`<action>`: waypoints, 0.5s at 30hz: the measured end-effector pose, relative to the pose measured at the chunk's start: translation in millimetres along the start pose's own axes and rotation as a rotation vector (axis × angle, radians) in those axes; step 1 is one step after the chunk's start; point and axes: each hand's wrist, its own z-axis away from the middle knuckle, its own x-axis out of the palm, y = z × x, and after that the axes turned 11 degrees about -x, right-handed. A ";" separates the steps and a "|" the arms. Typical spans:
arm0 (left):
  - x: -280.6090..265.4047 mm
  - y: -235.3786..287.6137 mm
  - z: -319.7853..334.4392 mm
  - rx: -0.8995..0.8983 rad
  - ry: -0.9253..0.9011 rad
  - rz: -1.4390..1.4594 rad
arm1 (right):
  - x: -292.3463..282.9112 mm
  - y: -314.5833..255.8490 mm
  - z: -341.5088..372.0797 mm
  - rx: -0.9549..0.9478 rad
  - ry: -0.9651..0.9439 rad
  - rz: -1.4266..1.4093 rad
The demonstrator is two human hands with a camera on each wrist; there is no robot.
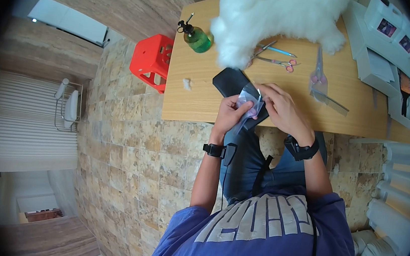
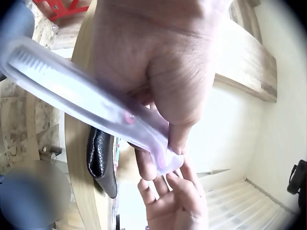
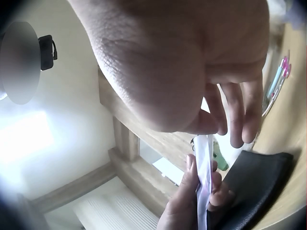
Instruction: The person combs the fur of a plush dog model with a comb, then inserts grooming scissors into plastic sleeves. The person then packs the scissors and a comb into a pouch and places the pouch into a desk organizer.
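Note:
My left hand (image 1: pixel 232 113) grips a clear plastic sleeve (image 1: pixel 243 102) with a pink-handled tool inside. In the left wrist view, the sleeve (image 2: pixel 86 100) crosses below my left hand (image 2: pixel 158 62), and a toothed edge shows through its far part. My right hand (image 1: pixel 285 109) is at the sleeve's upper end, with its fingers apart and slightly bent. The right wrist view has the sleeve (image 3: pixel 204 177) upright beneath my right thumb; whether they touch, I cannot tell. A black case (image 1: pixel 228 80) lies on the wooden table (image 1: pixel 193 96), partly behind my hands.
A fluffy white dog-like form (image 1: pixel 278 15) lies across the table's far side, near a green spray bottle (image 1: pixel 197 40). Scissors (image 1: pixel 278 62), another sleeved pair (image 1: pixel 318 77) and a comb (image 1: pixel 334 103) lie rightward. White boxes (image 1: pixel 378 72) stand far right; a red stool (image 1: pixel 152 59) stands left.

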 end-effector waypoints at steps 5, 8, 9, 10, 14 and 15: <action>1.5 1.2 1.1 -0.023 0.022 -0.014 | -12.5 -12.0 -4.2 -0.009 0.137 0.106; 0.4 0.6 -0.1 -0.013 0.027 -0.038 | -33.4 -47.4 -7.8 -0.034 0.367 -0.068; 0.3 0.5 0.0 -0.010 0.042 -0.039 | -38.9 -61.7 -8.3 -0.056 0.456 -0.163; 2.8 2.6 0.3 -0.012 0.042 -0.036 | -46.8 -80.3 -4.9 -0.223 0.556 -0.300; 2.4 3.3 -0.2 0.003 0.048 -0.069 | -96.2 -151.4 48.7 -0.628 0.606 -0.695; 2.7 6.3 0.4 0.001 0.054 -0.088 | -111.0 -182.0 52.7 -0.676 0.672 -1.114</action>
